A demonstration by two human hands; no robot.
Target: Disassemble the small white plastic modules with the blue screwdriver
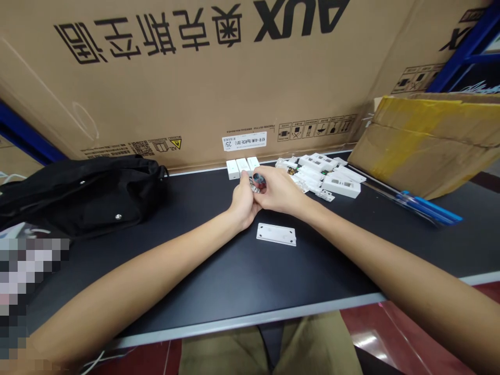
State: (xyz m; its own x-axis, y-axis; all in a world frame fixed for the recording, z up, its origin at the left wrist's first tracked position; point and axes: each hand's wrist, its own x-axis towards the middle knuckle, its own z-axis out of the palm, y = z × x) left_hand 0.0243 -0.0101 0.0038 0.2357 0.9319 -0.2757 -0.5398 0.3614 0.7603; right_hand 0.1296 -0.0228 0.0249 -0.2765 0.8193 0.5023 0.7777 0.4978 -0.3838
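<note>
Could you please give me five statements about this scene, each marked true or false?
1. The left hand and right hand are far apart. False: they are close together, the right one holding a small dark-ended item.
2. A flat white plate lies on the dark table. True.
3. The black bag lies right of both hands. False: the bag is left of them.
4. Three white blocks stand in a row near the big printed carton. True.
5. The yellow-taped box is at the left. False: it is at the right.
</note>
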